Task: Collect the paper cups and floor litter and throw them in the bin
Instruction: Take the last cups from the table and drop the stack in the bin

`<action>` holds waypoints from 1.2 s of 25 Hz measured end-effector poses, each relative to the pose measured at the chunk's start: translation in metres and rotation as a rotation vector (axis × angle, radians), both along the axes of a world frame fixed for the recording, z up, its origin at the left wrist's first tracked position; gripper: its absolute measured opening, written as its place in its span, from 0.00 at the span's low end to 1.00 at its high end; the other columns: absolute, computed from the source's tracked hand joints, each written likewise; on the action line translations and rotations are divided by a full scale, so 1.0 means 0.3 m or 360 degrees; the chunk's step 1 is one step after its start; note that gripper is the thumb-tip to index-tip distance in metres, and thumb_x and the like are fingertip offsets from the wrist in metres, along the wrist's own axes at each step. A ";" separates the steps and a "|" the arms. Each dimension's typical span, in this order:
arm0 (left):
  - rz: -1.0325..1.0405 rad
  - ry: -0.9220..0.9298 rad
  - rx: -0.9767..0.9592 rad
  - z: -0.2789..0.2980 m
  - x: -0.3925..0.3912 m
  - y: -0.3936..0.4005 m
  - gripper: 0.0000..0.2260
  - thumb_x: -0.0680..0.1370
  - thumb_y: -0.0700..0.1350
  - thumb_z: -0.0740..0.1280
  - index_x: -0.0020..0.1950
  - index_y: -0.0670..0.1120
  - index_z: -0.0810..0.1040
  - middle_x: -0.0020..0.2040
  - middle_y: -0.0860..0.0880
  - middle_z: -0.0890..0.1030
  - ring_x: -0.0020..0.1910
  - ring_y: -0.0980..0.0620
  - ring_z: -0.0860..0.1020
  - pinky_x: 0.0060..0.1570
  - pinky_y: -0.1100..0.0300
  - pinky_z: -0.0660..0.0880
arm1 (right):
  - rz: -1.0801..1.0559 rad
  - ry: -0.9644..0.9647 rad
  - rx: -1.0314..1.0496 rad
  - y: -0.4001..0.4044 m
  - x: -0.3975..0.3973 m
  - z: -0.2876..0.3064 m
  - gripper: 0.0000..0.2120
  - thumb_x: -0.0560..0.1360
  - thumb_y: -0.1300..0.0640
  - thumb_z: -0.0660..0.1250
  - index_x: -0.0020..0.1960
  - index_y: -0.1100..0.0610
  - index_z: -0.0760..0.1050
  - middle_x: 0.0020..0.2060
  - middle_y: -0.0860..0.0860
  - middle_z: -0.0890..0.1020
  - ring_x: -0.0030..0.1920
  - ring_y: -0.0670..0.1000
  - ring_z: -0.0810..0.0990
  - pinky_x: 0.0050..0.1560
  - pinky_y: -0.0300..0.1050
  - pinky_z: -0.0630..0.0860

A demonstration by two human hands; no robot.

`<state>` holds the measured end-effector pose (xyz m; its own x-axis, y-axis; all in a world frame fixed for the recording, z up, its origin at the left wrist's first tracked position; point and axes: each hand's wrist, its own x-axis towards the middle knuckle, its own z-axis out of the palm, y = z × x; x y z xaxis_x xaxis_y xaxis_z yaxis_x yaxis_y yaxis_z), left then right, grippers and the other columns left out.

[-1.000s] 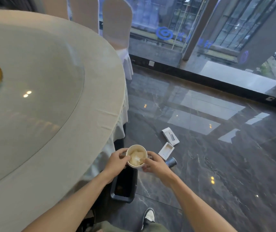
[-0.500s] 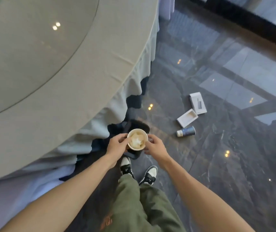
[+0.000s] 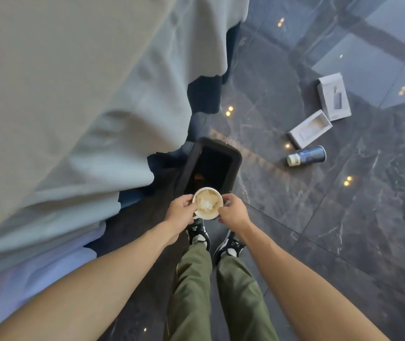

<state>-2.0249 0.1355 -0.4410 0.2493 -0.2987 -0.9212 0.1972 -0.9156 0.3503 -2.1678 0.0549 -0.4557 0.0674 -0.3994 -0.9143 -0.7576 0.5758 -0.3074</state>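
A white paper cup [image 3: 207,203] with crumpled paper inside is gripped from both sides: my left hand [image 3: 180,210] on its left rim, my right hand [image 3: 233,211] on its right. The cup hangs upright just above the near edge of a black rectangular bin [image 3: 234,159] that stands open on the dark floor. To the right, litter lies on the floor: a dark blue cup [image 3: 307,156] on its side, an open white box tray [image 3: 309,129] and a white box lid [image 3: 333,96].
The draped grey tablecloth [image 3: 73,94] fills the left half and hangs close to the bin's left side. My two shoes [image 3: 211,238] stand right behind the bin. Glossy dark marble floor [image 3: 344,230] spreads to the right.
The view has tipped further down and closer to the floor. The cup, still in both hands, now sits over the bin's near edge, and the bin's opening shows fully.
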 end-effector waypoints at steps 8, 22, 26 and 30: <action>-0.0177 -0.0004 0.0104 -0.155 0.005 -0.053 0.07 0.77 0.43 0.67 0.52 0.45 0.82 0.47 0.45 0.81 0.48 0.47 0.79 0.62 0.38 0.79 | 0.0046 0.0001 0.0127 0.004 0.003 -0.125 0.14 0.75 0.62 0.59 0.53 0.53 0.81 0.42 0.50 0.85 0.43 0.50 0.85 0.43 0.48 0.80; -0.0430 -0.0271 -0.0079 -0.022 0.017 -0.140 0.25 0.81 0.49 0.68 0.79 0.51 0.70 0.75 0.48 0.75 0.73 0.49 0.74 0.63 0.59 0.68 | 0.0526 -0.0108 -0.0052 -0.113 -0.018 0.047 0.25 0.77 0.58 0.65 0.74 0.53 0.72 0.58 0.52 0.84 0.55 0.52 0.80 0.55 0.42 0.74; -0.0647 -0.0345 -0.0210 0.148 0.012 -0.236 0.26 0.82 0.50 0.68 0.80 0.52 0.68 0.76 0.49 0.74 0.73 0.46 0.74 0.68 0.52 0.70 | 0.0803 0.0008 -0.0288 -0.245 -0.095 0.249 0.25 0.77 0.54 0.64 0.74 0.53 0.72 0.71 0.57 0.76 0.71 0.61 0.73 0.70 0.56 0.72; -0.0966 -0.0473 -0.0357 0.338 -0.039 -0.354 0.30 0.81 0.53 0.69 0.82 0.52 0.65 0.78 0.50 0.72 0.74 0.46 0.73 0.68 0.51 0.71 | 0.0899 0.0223 -0.0531 -0.371 -0.242 0.440 0.28 0.77 0.49 0.64 0.77 0.49 0.67 0.73 0.56 0.71 0.74 0.62 0.67 0.72 0.60 0.68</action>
<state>-2.0366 0.0292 -0.3395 0.2101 -0.6388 -0.7402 -0.4577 -0.7332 0.5029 -2.2403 -0.0562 -0.3236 0.2387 -0.6004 -0.7633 -0.9604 -0.0296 -0.2770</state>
